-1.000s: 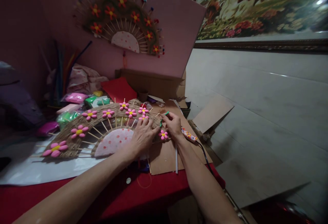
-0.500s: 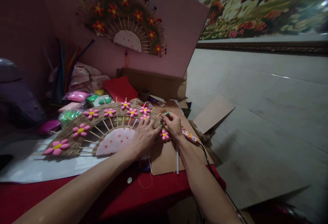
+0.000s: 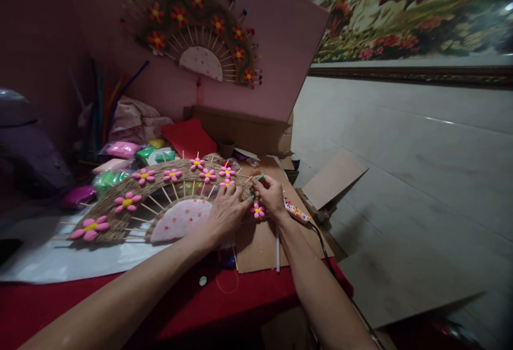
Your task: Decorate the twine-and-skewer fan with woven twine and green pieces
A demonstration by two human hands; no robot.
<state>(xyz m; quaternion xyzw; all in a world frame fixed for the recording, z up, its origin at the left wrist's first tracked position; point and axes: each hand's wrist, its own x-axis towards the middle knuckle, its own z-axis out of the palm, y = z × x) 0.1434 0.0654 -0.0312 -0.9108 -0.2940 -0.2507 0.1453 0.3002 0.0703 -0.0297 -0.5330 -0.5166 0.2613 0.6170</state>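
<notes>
A twine-wrapped fan (image 3: 116,216) with stick ribs, pink flowers with yellow centres and a spotted white half-circle lies on the table. My left hand (image 3: 226,214) rests on its right part, fingers bent down onto the twine and partly apart, thumb side towards my right hand. My right hand (image 3: 271,199) pinches a thin green strip (image 3: 259,178) over the fan's right end; the strip's lower part shows between the two hands. Just below the fingers is a pink flower (image 3: 257,210). What lies under my left palm is hidden.
A patterned glue gun (image 3: 296,211) with a black cord lies right of my right hand on cardboard (image 3: 256,254), near a clear stick (image 3: 278,251). Bagged coloured packs (image 3: 122,149) and red sheet (image 3: 190,139) sit behind. A finished-looking fan (image 3: 196,35) is on the pink board above.
Both hands hold nearly the same place. The green strip's upper end has shifted very slightly left; the view itself has moved a little.
</notes>
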